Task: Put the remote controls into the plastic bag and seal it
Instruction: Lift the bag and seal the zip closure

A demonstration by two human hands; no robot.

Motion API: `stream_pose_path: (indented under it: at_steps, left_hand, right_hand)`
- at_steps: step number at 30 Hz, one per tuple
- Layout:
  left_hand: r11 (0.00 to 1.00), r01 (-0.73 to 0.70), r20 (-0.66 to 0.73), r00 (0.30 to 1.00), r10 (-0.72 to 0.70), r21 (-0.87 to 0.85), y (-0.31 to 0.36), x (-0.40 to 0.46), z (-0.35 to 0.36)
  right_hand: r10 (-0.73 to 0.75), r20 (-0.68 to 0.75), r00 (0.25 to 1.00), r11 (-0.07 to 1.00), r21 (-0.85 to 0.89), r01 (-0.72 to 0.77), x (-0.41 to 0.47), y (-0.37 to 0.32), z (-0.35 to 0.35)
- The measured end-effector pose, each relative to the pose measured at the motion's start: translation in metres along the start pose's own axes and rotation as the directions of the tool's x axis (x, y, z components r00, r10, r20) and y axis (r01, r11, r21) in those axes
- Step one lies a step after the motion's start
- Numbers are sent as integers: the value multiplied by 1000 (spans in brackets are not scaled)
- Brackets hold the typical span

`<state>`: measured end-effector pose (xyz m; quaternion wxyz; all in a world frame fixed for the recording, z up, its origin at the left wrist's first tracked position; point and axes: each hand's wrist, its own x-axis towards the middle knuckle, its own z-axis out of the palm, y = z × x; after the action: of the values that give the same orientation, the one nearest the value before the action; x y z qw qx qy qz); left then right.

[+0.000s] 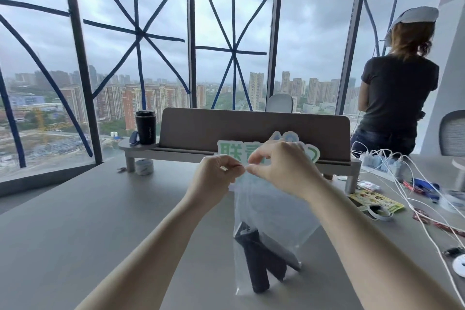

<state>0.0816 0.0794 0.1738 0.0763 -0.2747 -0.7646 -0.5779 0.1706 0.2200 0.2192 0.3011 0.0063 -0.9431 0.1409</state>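
Clear plastic bag hangs upright above the grey table, its top edge pinched between both hands. Left hand has thumb and forefinger closed on the bag's left corner; right hand pinches the rim just beside it, fingers curled. Dark remote controls sit in the bag's bottom. Beyond, a green-lettered sign leans on a desk shelf. White cables sprawl far right.
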Motion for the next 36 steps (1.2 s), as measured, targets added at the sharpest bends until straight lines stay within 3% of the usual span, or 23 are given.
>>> stream_pose_path:
  at_steps: [6, 9, 17, 29, 36]
  left_hand:
    - [995, -53, 19, 998, 52, 84, 10, 9, -1]
    - [991, -81, 16, 997, 80, 110, 15, 12, -1]
    - [980, -129, 2, 991, 130, 151, 28, 16, -5]
    - [971, -200, -162, 962, 220, 132, 22, 10, -8]
    - [990, -139, -318, 937, 142, 32, 0, 14, -44]
  right_hand:
    - [57, 122, 991, 998, 6, -59, 10, 1, -12]
    - [80, 126, 989, 994, 65, -89, 12, 1, -15]
    - [57, 166, 985, 998, 29, -62, 21, -5, -26]
    - [-45, 9, 999, 997, -63, 45, 12, -7, -7]
    - [-17, -68, 998, 993, -119, 9, -2, 22, -2]
